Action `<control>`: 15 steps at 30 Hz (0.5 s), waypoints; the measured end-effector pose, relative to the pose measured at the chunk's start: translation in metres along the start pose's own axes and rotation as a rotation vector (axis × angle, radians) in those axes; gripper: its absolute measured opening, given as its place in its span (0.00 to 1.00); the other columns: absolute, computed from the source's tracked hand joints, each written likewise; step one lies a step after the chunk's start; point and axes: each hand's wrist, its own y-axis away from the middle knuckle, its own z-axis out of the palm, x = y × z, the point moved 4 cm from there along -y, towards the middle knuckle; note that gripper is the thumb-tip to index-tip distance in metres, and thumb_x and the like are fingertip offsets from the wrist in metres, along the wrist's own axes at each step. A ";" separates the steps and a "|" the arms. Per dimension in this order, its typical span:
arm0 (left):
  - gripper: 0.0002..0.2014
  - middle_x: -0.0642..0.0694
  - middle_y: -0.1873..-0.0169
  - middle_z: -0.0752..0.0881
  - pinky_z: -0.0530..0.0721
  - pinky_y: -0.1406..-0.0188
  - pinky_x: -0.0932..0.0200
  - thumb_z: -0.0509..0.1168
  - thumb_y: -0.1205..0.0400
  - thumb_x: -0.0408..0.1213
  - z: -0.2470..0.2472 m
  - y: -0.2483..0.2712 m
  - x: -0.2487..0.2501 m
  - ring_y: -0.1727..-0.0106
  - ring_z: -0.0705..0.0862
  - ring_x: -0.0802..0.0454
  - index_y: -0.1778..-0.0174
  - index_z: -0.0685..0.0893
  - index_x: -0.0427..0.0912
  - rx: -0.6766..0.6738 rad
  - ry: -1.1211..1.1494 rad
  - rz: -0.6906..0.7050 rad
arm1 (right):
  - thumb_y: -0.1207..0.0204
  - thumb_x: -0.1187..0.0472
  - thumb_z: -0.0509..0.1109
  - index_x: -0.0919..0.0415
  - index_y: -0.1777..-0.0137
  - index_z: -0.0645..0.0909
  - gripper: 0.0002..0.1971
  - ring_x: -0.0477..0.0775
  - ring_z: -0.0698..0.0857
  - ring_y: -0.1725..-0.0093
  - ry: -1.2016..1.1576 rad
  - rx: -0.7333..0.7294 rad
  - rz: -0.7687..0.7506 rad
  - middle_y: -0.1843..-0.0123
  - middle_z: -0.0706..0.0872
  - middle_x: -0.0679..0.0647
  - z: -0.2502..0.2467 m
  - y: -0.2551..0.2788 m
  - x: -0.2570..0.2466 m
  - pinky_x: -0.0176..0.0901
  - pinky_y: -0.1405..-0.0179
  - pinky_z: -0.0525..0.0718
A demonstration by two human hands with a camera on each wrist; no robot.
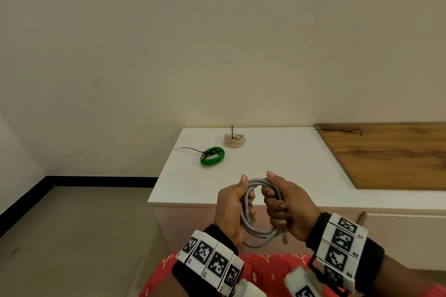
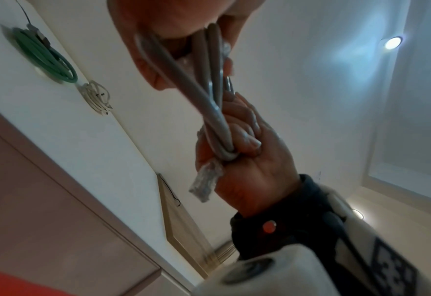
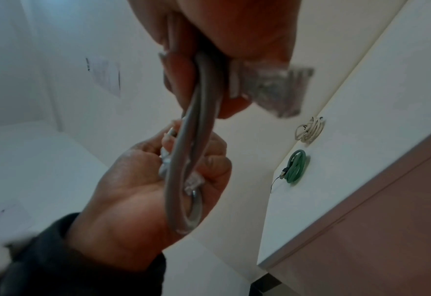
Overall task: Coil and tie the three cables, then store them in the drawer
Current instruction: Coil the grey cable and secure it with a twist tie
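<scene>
Showing on the wrist bands (image 1: 337,243) are black-and-white square codes with small tags such as R3, the only writing that can be read. Lying on the white cabinet top (image 1: 277,159) are a tied green cable (image 1: 212,156) and a tied cream cable (image 1: 234,140), near each other, with a loose black tie (image 1: 337,130) resting on the wooden board (image 1: 395,157). Curling round opposite sides of the coiled gray cable (image 1: 259,236), the left hand (image 1: 231,207) and right hand (image 1: 287,205) are gripping it in the air before the cabinet, thumbs pointing up.
</scene>
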 end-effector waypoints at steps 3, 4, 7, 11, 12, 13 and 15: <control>0.23 0.50 0.84 0.75 0.73 0.84 0.66 0.56 0.16 0.45 -0.001 -0.003 -0.003 0.86 0.71 0.57 0.75 0.79 0.38 -0.058 0.038 -0.017 | 0.20 0.46 0.54 0.57 0.75 0.66 0.24 0.43 0.54 0.88 -0.023 0.026 -0.005 0.87 0.59 0.45 -0.005 -0.003 -0.001 0.30 0.88 0.55; 0.23 0.49 0.81 0.77 0.76 0.80 0.65 0.55 0.16 0.44 -0.001 -0.003 -0.004 0.83 0.75 0.56 0.72 0.83 0.37 -0.095 0.063 -0.024 | 0.19 0.46 0.54 0.57 0.75 0.66 0.23 0.43 0.54 0.89 -0.036 0.044 -0.009 0.87 0.59 0.45 -0.009 -0.004 -0.002 0.30 0.87 0.55; 0.21 0.46 0.74 0.82 0.83 0.70 0.64 0.53 0.15 0.41 -0.001 -0.002 -0.008 0.75 0.81 0.55 0.61 0.87 0.34 -0.183 0.098 -0.030 | 0.19 0.47 0.54 0.57 0.74 0.65 0.23 0.43 0.54 0.89 -0.045 0.099 -0.021 0.87 0.60 0.46 -0.018 -0.008 -0.002 0.29 0.87 0.55; 0.19 0.48 0.75 0.83 0.83 0.66 0.60 0.53 0.15 0.44 -0.003 -0.001 -0.013 0.71 0.81 0.55 0.60 0.86 0.37 -0.108 -0.033 -0.042 | 0.19 0.48 0.55 0.57 0.74 0.65 0.23 0.43 0.55 0.89 -0.021 0.132 -0.042 0.86 0.60 0.46 -0.019 -0.011 0.004 0.27 0.87 0.57; 0.19 0.49 0.76 0.85 0.80 0.64 0.58 0.54 0.16 0.46 -0.004 -0.001 -0.013 0.68 0.81 0.54 0.61 0.86 0.40 -0.077 -0.074 -0.052 | 0.19 0.48 0.54 0.57 0.74 0.66 0.23 0.43 0.55 0.89 -0.024 0.137 -0.049 0.86 0.60 0.46 -0.020 -0.012 0.005 0.28 0.88 0.57; 0.19 0.51 0.76 0.86 0.78 0.63 0.57 0.54 0.16 0.47 -0.005 -0.002 -0.014 0.66 0.81 0.53 0.61 0.86 0.42 -0.052 -0.086 -0.069 | 0.19 0.47 0.54 0.57 0.74 0.66 0.23 0.43 0.56 0.89 -0.030 0.145 -0.054 0.86 0.60 0.46 -0.021 -0.013 0.004 0.28 0.88 0.58; 0.19 0.50 0.74 0.88 0.78 0.62 0.56 0.54 0.16 0.46 -0.005 -0.004 -0.015 0.64 0.81 0.52 0.60 0.86 0.41 -0.041 -0.041 -0.112 | 0.19 0.47 0.54 0.57 0.74 0.66 0.23 0.43 0.56 0.89 -0.053 0.166 -0.056 0.86 0.60 0.45 -0.025 -0.015 0.002 0.29 0.88 0.57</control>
